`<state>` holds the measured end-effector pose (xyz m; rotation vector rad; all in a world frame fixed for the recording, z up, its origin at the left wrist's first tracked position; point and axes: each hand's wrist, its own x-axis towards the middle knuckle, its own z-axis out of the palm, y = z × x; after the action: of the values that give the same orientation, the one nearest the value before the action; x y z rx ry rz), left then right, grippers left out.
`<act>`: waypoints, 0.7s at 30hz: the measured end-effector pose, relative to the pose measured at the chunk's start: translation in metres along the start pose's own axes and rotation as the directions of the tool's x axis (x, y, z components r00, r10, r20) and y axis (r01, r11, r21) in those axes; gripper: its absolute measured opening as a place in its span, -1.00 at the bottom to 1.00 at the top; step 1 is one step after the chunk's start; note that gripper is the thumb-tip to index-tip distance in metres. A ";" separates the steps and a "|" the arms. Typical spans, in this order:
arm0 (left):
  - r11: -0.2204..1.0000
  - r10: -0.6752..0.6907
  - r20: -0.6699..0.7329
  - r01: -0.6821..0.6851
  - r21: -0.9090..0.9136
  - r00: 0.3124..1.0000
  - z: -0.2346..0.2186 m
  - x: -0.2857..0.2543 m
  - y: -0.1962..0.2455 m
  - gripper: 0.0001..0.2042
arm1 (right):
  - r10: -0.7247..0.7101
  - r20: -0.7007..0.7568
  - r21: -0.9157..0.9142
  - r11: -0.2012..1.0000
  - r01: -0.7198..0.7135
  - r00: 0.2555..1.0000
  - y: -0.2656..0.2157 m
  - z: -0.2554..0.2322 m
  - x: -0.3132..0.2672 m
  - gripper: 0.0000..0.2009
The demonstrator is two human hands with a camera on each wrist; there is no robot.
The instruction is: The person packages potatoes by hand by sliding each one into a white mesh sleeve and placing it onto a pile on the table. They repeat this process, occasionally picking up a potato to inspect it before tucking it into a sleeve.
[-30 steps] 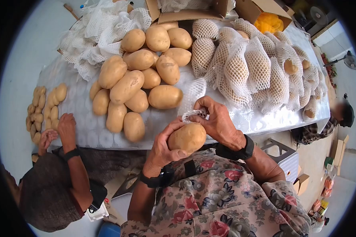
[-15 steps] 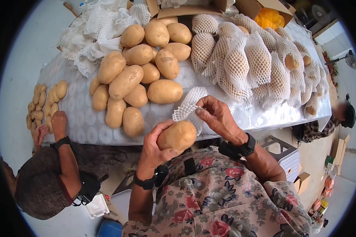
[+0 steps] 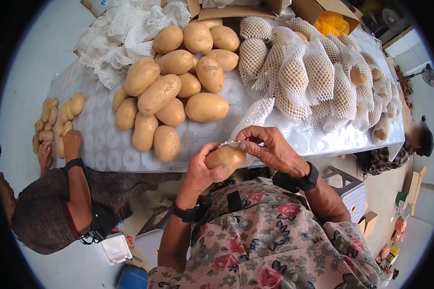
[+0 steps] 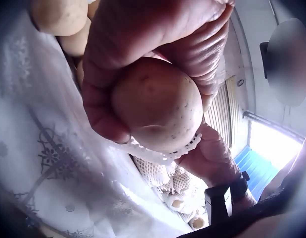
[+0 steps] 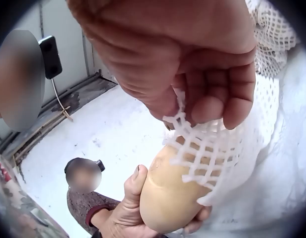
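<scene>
At the near edge of a table under a silvery patterned tablecloth [image 3: 99, 150]: one bare potato [image 3: 225, 159], raised in front of the worn floral garment [image 3: 270, 231]. Left hand [image 3: 198, 170]: fingers and thumb curled about the potato's sides. Right hand [image 3: 278, 150]: fingertips drawn narrow, pinching the open edge of a white mesh sleeve [image 3: 253, 117]. Sleeve: mouth partly over the potato's far end, remainder trailing towards the netted stock; part of its rim hidden from the head view by the right fingers. Beyond the hands, centre: a heap of bare potatoes [image 3: 159, 94], the closest lying near the left hand. Far left: a tangled pile of loose mesh sleeves [image 3: 123, 38], against the bare heap. Right: a bank of netted potatoes [image 3: 318, 72], layered to the table's end, just past the trailing sleeve. Far edge: an open cardboard box [image 3: 241, 13]; beside it, a second carton holding orange-yellow netting [image 3: 331, 22]. Left end: smaller potatoes [image 3: 65, 115], with a second person [image 3: 41, 212] reaching to them. Below the table, right: a grey stool [image 3: 348, 195]; lower left: a white container [image 3: 115, 248] and a blue one [image 3: 133, 278].
</scene>
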<state>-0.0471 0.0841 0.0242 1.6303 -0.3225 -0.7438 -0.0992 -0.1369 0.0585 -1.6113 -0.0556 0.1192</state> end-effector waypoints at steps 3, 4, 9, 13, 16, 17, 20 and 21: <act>0.996 0.068 -0.167 -0.076 -0.042 0.984 -0.001 0.001 -0.013 -0.23 | 0.028 0.014 -0.292 0.956 -0.022 1.000 -0.008 -0.005 -0.002 -0.81; 0.994 0.086 -0.209 -0.099 -0.052 0.974 0.001 0.002 -0.009 -0.26 | 0.029 0.006 -0.265 0.964 -0.026 1.000 -0.011 -0.003 -0.001 -0.82; 0.984 0.137 -0.378 -0.169 -0.053 0.915 0.023 0.030 -0.027 -0.38 | -0.094 -0.078 -0.212 0.974 0.076 0.992 0.008 0.023 0.005 -0.86; 0.974 0.210 -0.416 -0.227 0.009 0.885 0.038 0.048 -0.027 -0.44 | -0.085 -0.193 -0.123 0.990 0.062 0.977 0.040 0.017 0.004 -0.84; 0.944 0.316 -0.328 -0.330 0.013 0.890 0.043 0.056 -0.040 -0.44 | 0.082 -0.221 -0.212 0.969 -0.130 0.972 0.045 0.000 -0.008 -0.83; 0.949 0.302 -0.304 -0.316 0.003 0.904 0.043 0.056 -0.053 -0.43 | 0.128 -0.240 -0.268 0.944 -0.193 0.962 0.045 -0.004 -0.011 -0.83; 0.941 0.336 -0.253 -0.336 0.045 0.907 0.046 0.050 -0.037 -0.41 | 0.049 -0.238 -0.367 0.920 -0.137 0.970 0.054 -0.007 -0.019 -0.80; 0.945 0.316 -0.286 -0.328 0.006 0.905 0.045 0.049 -0.032 -0.41 | 0.026 -0.234 -0.398 0.910 -0.120 0.972 0.055 -0.007 -0.021 -0.79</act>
<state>-0.0447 0.0262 -0.0219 1.5676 -0.3557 -0.2585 -0.1210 -0.1480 0.0052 -2.0398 0.1667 -0.0208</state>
